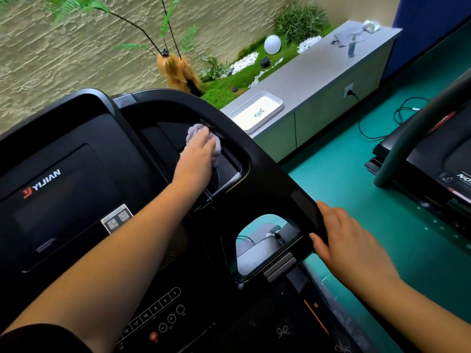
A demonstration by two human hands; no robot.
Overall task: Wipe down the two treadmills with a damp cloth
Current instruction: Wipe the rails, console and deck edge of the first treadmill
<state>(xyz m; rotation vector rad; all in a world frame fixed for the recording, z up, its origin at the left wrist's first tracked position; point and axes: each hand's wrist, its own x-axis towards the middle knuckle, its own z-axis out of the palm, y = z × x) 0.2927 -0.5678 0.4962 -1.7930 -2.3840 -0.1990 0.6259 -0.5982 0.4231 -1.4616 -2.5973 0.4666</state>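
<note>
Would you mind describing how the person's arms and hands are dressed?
Both forearms are bare. The left arm shows the edge of a dark sleeve pushed up near the elbow. The left hand and right hand wear no gloves, and no rings, watch or bracelets are visible.

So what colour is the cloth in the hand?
Light grey, a bit purplish. The cloth shows best in the head view, under the left hand.

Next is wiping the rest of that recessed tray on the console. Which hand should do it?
Left. The left hand already presses the grey cloth into the recessed tray of the near treadmill. The right hand holds no cloth and rests on the side handrail, probably better left bracing.
</note>
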